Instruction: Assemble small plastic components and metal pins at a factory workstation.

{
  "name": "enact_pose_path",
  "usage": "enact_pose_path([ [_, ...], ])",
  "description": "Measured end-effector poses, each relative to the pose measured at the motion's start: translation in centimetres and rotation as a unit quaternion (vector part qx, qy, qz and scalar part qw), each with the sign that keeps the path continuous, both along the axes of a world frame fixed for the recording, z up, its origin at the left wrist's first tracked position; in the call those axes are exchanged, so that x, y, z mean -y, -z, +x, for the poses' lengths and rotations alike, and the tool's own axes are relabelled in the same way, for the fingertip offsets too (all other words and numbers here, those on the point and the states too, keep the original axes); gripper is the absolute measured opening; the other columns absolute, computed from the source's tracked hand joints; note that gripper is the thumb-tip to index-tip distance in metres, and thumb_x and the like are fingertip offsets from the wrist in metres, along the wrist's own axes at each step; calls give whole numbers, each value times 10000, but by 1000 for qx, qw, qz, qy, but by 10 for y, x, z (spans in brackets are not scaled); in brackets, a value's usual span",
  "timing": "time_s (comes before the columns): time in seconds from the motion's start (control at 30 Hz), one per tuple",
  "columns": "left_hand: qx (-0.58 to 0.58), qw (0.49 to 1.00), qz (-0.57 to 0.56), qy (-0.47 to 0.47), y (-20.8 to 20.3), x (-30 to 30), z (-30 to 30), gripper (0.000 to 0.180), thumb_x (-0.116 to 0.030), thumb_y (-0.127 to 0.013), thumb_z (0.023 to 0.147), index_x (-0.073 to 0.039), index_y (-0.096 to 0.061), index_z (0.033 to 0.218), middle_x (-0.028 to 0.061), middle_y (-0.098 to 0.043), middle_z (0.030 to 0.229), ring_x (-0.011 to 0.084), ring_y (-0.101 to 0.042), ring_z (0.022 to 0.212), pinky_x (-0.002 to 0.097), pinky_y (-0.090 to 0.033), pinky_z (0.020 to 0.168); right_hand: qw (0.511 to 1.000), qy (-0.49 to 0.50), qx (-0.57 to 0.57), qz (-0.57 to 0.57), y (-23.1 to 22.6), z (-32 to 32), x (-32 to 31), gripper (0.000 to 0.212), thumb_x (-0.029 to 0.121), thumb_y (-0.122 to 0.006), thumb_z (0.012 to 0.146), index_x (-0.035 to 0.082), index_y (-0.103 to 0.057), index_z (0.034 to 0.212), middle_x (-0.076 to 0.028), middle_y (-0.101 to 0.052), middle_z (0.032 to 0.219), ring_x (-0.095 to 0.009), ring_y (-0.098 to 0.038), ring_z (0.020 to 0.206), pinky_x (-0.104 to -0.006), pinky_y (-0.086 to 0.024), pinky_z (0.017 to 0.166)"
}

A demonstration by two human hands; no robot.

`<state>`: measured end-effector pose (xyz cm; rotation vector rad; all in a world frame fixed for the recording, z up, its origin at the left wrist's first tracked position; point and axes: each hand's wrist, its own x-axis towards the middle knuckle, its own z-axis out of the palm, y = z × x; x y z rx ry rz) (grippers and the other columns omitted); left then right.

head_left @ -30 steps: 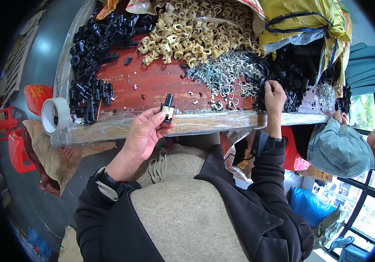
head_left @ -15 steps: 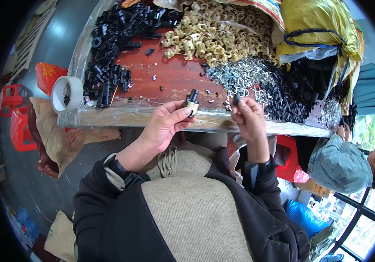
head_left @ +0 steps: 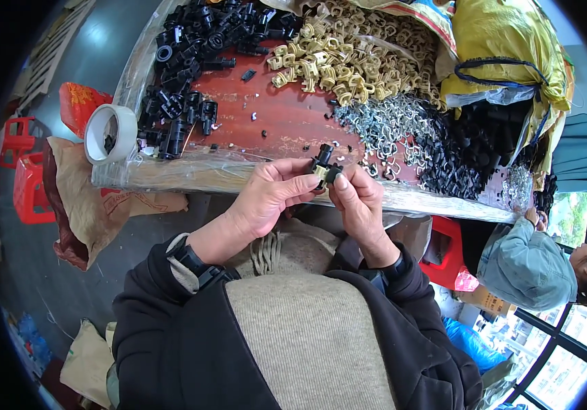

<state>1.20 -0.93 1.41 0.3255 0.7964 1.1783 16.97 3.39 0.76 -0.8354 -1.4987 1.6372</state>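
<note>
My left hand is closed round a small black and cream plastic fitting, its black tube end pointing up and away from me. My right hand pinches a small dark plastic piece between thumb and fingers and presses it against the fitting's right side. Both hands meet just over the table's near edge. Fingers partly hide the cream section of the fitting.
Across the red table lie heaps of black fittings, cream clips, metal hooks and small black pieces. A tape roll stands on the left edge. A yellow sack and another person are at the right.
My right hand has moved left with the small dark piece and brought it against the fitting. My left hand has shifted slightly to the right, still holding the fitting.
</note>
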Motion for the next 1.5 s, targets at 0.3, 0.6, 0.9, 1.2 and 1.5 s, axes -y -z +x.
enact_pose_path([
  [0.3, -24, 999, -13, 26, -3, 1, 1, 262, -121, -587, 759, -22, -542, 997, 31, -582, 877, 93, -553, 757, 211, -450, 678, 997, 19, 50, 49, 1, -1, 1, 175, 167, -538, 802, 34, -472, 709, -6, -440, 705, -64, -400, 578, -199, -351, 503],
  [0.6, -42, 993, -26, 106, -10, 0, 12, 252, -180, -491, 828, -20, -508, 1022, 40, -566, 859, 98, -548, 732, 210, -456, 661, 892, 79, 156, 417, 1, 13, -5, 344, 129, -660, 648, 62, -571, 973, -121, -421, 971, -237, -434, 897, -315, -380, 759],
  [0.9, -58, 991, 16, 123, -4, -8, 9, 248, -165, -488, 823, -1, -506, 1008, 46, -561, 817, 92, -540, 708, 202, -454, 627, 815, 232, 268, 459, 8, 52, -40, 238, 67, -636, 624, 56, -581, 856, -90, -518, 883, -238, -486, 817, -317, -385, 711],
  [1.2, -101, 987, 35, 119, 0, -10, 8, 256, -152, -491, 809, 20, -496, 999, 62, -547, 790, 104, -519, 662, 206, -429, 574, 577, 423, 569, 405, 32, 185, -160, 205, 163, -591, 650, 69, -571, 831, -110, -554, 850, -273, -509, 797, -375, -405, 708],
  [1.5, -118, 990, 12, 76, -1, -6, 7, 353, -173, -514, 795, -3, -418, 1090, 109, -542, 836, 135, -517, 665, 204, -426, 566, 571, 332, 655, 366, 27, 184, -191, 342, 286, -602, 653, 87, -503, 914, -96, -492, 912, -301, -469, 868, -421, -407, 636],
])
